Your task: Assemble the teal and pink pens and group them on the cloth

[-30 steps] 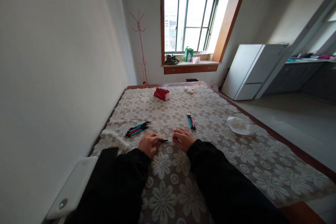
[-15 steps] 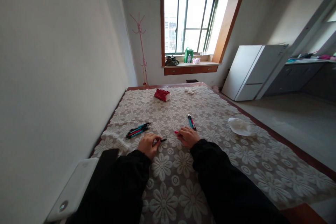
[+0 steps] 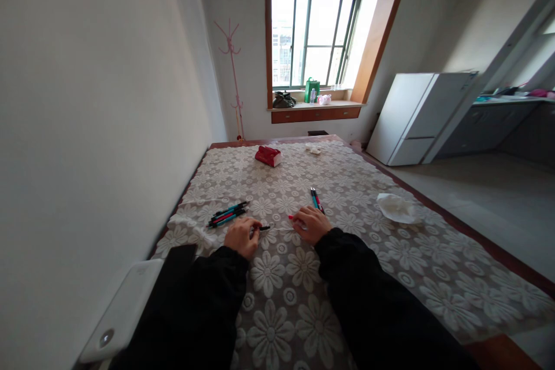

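L hand [image 3: 241, 238], just off the near right end of that loose pile of black, blue and red plastic pens [image 3: 226, 215], is gripping a slim black pen piece [image 3: 265, 228], tip poking out rightward. R hand [image 3: 311, 225], farther right of the pile, is pinching a small bright-red piece [image 3: 291, 217]. Thin whitish rod [image 3: 281, 229] is running btwn the hands, join too small to tell! Pair of blue and red-black plastic pens [image 3: 317, 199] is lying well R of the pile; red soft-sided tissue pack [image 3: 267, 156] is resting beyond it.
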A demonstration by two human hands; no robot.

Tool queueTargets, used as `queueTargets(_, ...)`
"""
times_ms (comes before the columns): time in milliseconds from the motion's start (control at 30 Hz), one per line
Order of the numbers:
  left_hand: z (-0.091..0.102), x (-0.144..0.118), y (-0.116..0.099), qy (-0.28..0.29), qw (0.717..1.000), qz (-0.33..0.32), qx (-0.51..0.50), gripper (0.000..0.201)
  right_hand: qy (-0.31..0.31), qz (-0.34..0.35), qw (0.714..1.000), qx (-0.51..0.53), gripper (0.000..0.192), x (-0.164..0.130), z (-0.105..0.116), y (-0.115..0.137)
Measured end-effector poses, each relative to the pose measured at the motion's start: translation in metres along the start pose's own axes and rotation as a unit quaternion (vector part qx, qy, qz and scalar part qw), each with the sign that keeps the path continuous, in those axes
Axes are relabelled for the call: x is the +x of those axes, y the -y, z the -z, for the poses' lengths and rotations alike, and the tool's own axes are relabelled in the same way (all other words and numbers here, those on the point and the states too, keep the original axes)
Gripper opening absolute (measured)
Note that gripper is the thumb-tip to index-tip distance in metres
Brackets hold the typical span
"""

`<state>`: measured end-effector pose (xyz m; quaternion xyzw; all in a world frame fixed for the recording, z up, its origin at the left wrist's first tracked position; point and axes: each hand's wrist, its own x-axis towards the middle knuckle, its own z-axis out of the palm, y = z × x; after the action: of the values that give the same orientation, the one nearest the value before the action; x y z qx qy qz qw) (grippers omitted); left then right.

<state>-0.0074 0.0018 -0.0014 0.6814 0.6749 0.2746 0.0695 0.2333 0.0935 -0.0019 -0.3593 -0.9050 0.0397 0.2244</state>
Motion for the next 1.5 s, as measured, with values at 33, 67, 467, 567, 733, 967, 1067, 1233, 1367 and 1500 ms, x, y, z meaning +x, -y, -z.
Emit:
queueTargets(33,0.0,0.0,0.0,-0.002,1.0,-0.001,0.002,0.017,-0.014,-0.02,1.0,-0.006,0.007,0.0,0.0,-0.002)
queueTargets(67,0.0,0.0,-0.001,-0.005,1.0,-0.002,0.004,0.017,-0.025,-0.042,0.999,-0.014,0.009,0.0,0.001,-0.003)
queueTargets(467,-0.001,0.0,0.0,-0.001,1.0,-0.008,-0.003,0.017,-0.024,-0.013,1.0,-0.007,0.009,0.0,0.002,-0.002)
queueTargets(567,-0.001,0.0,0.0,-0.001,1.0,-0.006,0.005,0.017,-0.028,0.005,1.0,-0.006,0.011,0.0,0.0,-0.001)
queueTargets(733,-0.002,0.0,0.001,0.0,1.0,-0.005,0.011,0.017,-0.055,0.01,0.998,-0.009,0.011,0.0,-0.005,-0.006)
queueTargets(967,-0.001,0.0,-0.001,0.002,1.0,0.002,0.012,0.017,-0.05,-0.013,0.998,-0.023,0.013,-0.001,-0.001,-0.013)
queueTargets(1067,0.0,0.0,-0.001,0.002,1.0,-0.001,0.01,0.017,-0.039,-0.033,0.998,-0.034,0.014,-0.002,0.005,-0.015)
queueTargets(1233,0.001,0.001,-0.001,0.002,1.0,-0.001,0.008,0.017,-0.031,-0.067,0.996,-0.053,0.015,-0.003,0.01,-0.018)
queueTargets(1367,0.0,0.001,0.0,-0.001,1.0,-0.003,0.004,0.017,-0.029,-0.107,0.991,-0.071,0.016,-0.003,0.008,-0.021)
queueTargets(1500,0.0,0.0,0.0,-0.004,1.0,-0.006,0.006,0.017,-0.038,-0.13,0.989,-0.063,0.015,-0.002,0.001,-0.023)
